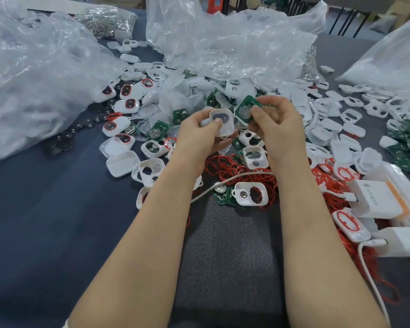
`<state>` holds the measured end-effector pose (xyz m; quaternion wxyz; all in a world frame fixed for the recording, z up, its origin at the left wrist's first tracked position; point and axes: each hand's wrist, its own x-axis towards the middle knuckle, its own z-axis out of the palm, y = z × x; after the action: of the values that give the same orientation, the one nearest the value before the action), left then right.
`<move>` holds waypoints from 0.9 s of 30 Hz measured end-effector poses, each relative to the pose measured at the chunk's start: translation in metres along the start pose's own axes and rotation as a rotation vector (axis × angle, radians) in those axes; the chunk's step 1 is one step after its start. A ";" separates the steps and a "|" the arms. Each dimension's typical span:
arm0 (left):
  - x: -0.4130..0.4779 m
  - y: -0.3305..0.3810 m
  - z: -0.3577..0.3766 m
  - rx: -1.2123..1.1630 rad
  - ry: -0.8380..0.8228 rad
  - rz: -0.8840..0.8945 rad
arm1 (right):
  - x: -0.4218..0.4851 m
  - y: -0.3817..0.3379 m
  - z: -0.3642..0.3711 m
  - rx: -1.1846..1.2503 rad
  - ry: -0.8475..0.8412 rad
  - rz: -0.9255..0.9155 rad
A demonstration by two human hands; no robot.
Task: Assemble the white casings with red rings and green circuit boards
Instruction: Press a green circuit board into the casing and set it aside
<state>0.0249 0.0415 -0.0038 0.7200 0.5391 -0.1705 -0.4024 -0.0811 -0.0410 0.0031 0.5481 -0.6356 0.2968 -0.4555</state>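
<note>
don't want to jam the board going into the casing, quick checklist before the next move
1. Left hand grips the white casing: ok.
2. Right hand pinches the green board: ok.
3. Board beside the casing, not yet in it: ok.
4. Red rings within reach: ok.
5. Ring seated in the held casing: cannot tell.
6. Board turned to match the casing: cannot tell.

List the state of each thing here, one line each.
left hand, grips the white casing
white casing, held up, board not in it
right hand, pinches the green circuit board
green circuit board, held tilted beside the casing
red rings, loose in a heap
charger, cable plugged in
</note>
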 end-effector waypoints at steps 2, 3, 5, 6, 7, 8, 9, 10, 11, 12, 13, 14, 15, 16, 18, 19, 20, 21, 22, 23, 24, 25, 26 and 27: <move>0.000 0.000 0.001 -0.021 0.006 -0.018 | -0.001 -0.002 0.001 -0.022 -0.013 -0.040; 0.000 0.001 0.001 -0.032 0.006 -0.023 | -0.001 -0.002 0.001 -0.038 -0.021 -0.058; -0.001 0.002 0.002 -0.039 0.003 -0.024 | -0.002 -0.003 0.001 -0.084 -0.036 -0.086; -0.001 0.002 0.002 -0.041 0.008 -0.023 | -0.002 -0.004 0.002 -0.111 -0.046 -0.098; -0.001 0.002 0.002 -0.042 0.015 -0.021 | -0.003 -0.004 0.003 -0.136 -0.056 -0.108; 0.000 0.002 0.002 -0.040 0.020 -0.020 | -0.003 -0.004 0.004 -0.158 -0.067 -0.119; 0.000 0.002 0.002 -0.033 0.023 -0.020 | -0.004 -0.005 0.005 -0.175 -0.078 -0.131; 0.000 0.002 0.002 -0.029 0.024 -0.020 | -0.005 -0.005 0.006 -0.193 -0.091 -0.143; 0.000 0.003 0.002 -0.028 0.024 -0.021 | -0.005 -0.005 0.007 -0.221 -0.103 -0.155; 0.000 0.003 0.002 -0.031 0.022 -0.023 | -0.006 -0.005 0.008 -0.258 -0.114 -0.167; 0.000 0.003 0.002 -0.031 0.020 -0.024 | -0.007 -0.005 0.008 -0.295 -0.124 -0.175; 0.000 0.003 0.002 -0.030 0.014 -0.025 | -0.007 -0.005 0.009 -0.321 -0.134 -0.180; 0.000 0.002 0.002 -0.023 0.008 -0.025 | -0.007 -0.004 0.009 -0.334 -0.143 -0.181; 0.000 0.002 0.002 -0.017 0.000 -0.025 | -0.007 -0.004 0.009 -0.343 -0.148 -0.183; 0.000 0.002 0.003 -0.010 -0.011 -0.031 | -0.007 -0.003 0.010 -0.367 -0.149 -0.186; 0.000 0.002 0.003 -0.007 -0.013 -0.034 | -0.008 -0.002 0.010 -0.384 -0.150 -0.189; 0.000 0.001 0.003 -0.003 -0.015 -0.035 | -0.008 -0.002 0.010 -0.403 -0.151 -0.191; 0.000 0.001 0.003 0.001 -0.017 -0.034 | -0.008 -0.002 0.010 -0.421 -0.154 -0.192; 0.000 0.001 0.003 0.005 -0.019 -0.033 | -0.009 -0.002 0.011 -0.434 -0.156 -0.193; 0.001 0.001 0.003 0.009 -0.021 -0.033 | -0.009 -0.003 0.011 -0.440 -0.158 -0.192; 0.001 0.000 0.003 0.013 -0.024 -0.032 | -0.009 -0.003 0.011 -0.444 -0.159 -0.192; 0.001 0.000 0.002 0.016 -0.026 -0.032 | -0.010 -0.003 0.011 -0.449 -0.161 -0.193; 0.001 0.000 0.002 0.018 -0.027 -0.032 | -0.010 -0.004 0.012 -0.456 -0.162 -0.193; 0.001 0.000 0.002 0.020 -0.027 -0.032 | -0.010 -0.004 0.012 -0.463 -0.163 -0.193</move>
<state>0.0241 0.0389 -0.0034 0.7057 0.5435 -0.1755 -0.4194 -0.0751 -0.0267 0.0042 0.3642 -0.8041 0.2857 -0.3729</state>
